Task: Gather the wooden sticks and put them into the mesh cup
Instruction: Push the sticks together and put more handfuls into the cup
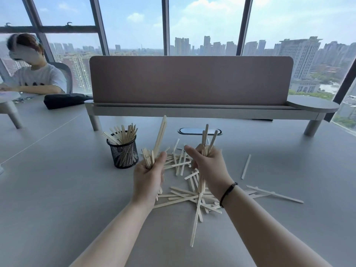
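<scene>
Both hands are up above the tabletop (57, 189), and each one holds a bunch of wooden sticks. The left hand (149, 176) has its fingers curled tight around its bunch (160, 139), and the sticks stand almost straight up, leaning a little toward the far edge. The right hand (209, 166) grips its own bunch (207, 137) the same way, with long ends poking out above and below the fist.

The mesh cup (123, 154) stands on the tabletop to the left of both hands, a bit nearer the far edge. It already has many sticks standing in it. The left hand is the closer one, just beside the cup. The right hand is farther off, on the other side of the left hand.

So I think the left bunch should go first. Its sticks already point up and down, like the cup's opening wants.

Many loose sticks (185, 195) lie in a messy pile under the hands, and a few lie off toward the right edge.
</scene>
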